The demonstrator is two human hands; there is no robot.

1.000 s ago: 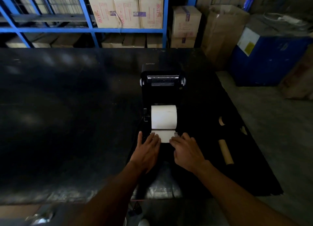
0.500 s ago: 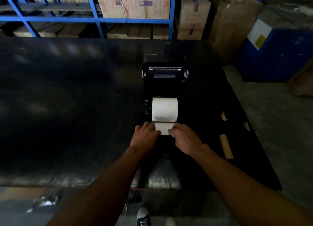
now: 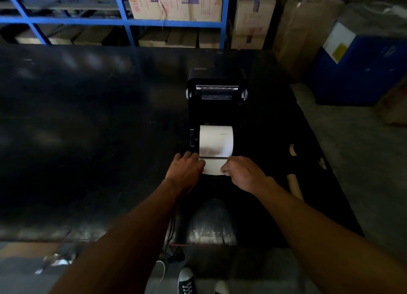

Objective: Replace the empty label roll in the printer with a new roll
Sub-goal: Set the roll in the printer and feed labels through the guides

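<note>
While the black table point(image 3: 88, 128) spreads wide beneath me, the open printer point(image 3: 217, 108) stands on it with the new label roll point(image 3: 216, 140) seated inside. My left hand point(image 3: 187, 172) and right hand point(image 3: 244, 174) pinch the paper strip point(image 3: 214, 167) at its two edges. An empty cardboard core point(image 3: 295, 187) lies to my right.

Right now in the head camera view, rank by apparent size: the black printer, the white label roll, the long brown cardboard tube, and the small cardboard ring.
1. Black printer
2. White label roll
3. Long brown cardboard tube
4. Small cardboard ring; it lies farther from the camera, so the view may understate it.
</note>
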